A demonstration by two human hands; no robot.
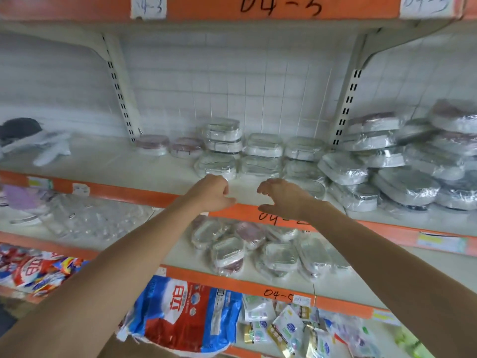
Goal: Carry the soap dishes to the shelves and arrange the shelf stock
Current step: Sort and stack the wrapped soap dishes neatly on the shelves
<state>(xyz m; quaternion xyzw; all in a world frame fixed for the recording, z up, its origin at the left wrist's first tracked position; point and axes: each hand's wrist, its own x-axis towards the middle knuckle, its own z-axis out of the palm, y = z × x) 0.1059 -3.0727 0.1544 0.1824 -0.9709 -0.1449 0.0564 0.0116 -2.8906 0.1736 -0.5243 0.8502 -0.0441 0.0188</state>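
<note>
Both hands are reaching toward the cream metal shelf with the orange front strip [160,174], holding nothing: the left hand [210,191] is hanging with fingers loosely curled, the right hand [282,196] with fingers relaxed and spread. The plastic-wrapped, rounded-rectangular white soap dishes [263,146] are sitting stacked at twelve o'clock from the hands, glossy and crinkled. At three o'clock, the wrapped oval dishes [407,187] are leaning in untidy heaps, so arranging seems largely unfinished.

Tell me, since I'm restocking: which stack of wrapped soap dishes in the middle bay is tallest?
The stack at the back left, just right of the two pink-lidded dishes. It rises clearly above the neighbouring stacks.
</note>
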